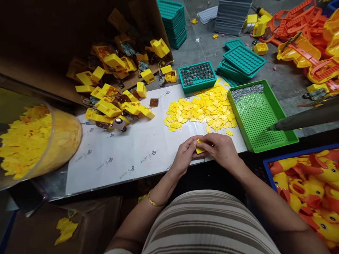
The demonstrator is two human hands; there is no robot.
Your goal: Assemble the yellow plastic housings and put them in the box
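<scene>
Yellow piece [200,150] sits at the near edge of the table [143,141], pinched by the left hand [185,152] and the right hand [222,149]; steady support and light, even fingertip pressure should suit it.

Between my left hand [184,152] and right hand [222,150], my fingers hide most of a small yellow piece [200,149], so I can't tell its full shape. The silvery bits [247,92] in my green tray [292,138] are too small to make out singly. The grey tool [309,115] over it runs off the right edge, as does the crate [302,152] of toy ducks [317,192]. On my left the tub [67,127] is cut off; the cardboard box [150,17] fades into darkness inside.
</scene>
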